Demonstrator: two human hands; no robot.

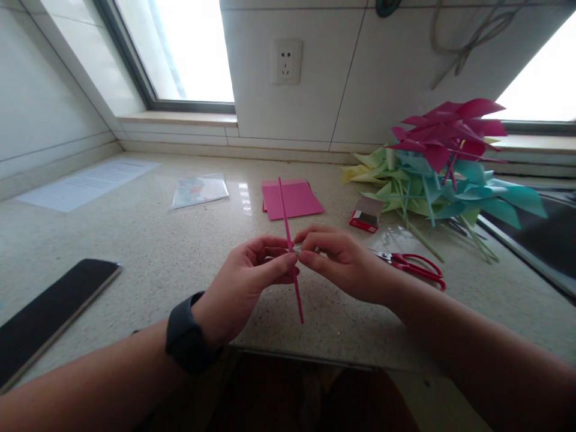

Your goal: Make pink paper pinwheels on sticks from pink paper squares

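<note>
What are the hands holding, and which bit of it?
Both the left hand and right hand pinch a thin pink stick near its middle, fingertips meeting there. Something small and pale sits between the fingertips; I cannot tell what.

Red scissors (416,266), pink paper (292,199), pinwheels (443,165), perhaps a phone (49,312).

Hands meet over the near edge of the counter (135,240): left hand (243,282) and right hand (342,261) fingertip to fingertip on a stick (290,249) that runs between them. Scissors (414,267) just right of the right hand. Small box (365,216) behind the scissors, pinwheel pile (445,168) far right behind it. Paper stack (292,199) behind the hands, plastic sleeve (198,191) to its left, printed sheet (87,183) far left. Phone (49,315) lies near left.
</note>
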